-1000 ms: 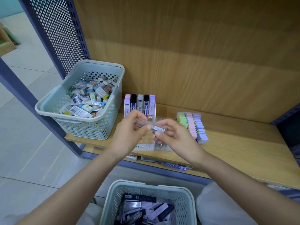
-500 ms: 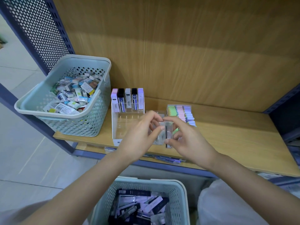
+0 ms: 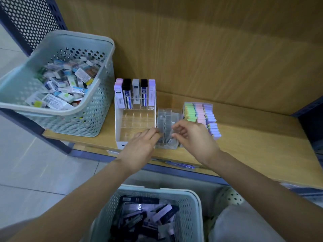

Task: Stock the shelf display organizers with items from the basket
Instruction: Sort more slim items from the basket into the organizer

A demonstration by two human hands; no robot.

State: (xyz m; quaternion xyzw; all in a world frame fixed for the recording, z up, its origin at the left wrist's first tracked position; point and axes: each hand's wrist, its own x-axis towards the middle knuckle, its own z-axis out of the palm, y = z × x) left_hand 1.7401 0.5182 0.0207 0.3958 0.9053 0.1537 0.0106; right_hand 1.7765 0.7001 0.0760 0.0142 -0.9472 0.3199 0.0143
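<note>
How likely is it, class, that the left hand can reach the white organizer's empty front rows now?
Probably yes: the left hand sits at the front edge of the white organizer; its empty rows are open on top, nothing between.

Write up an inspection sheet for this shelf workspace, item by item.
Surface: wooden shelf.
Job's things: white organizer, five lead cases in its back row, front rows empty; clear organizer holding clear cases; near basket of dark cases.
Clutter: shelf basket of small boxes; pastel blocks right of the clear organizer.
Grippers: left hand and right hand at the clear organizer; grip unclear through blur.
Cables: nothing seen.
Surroundings: perforated panel, tiled floor.
</note>
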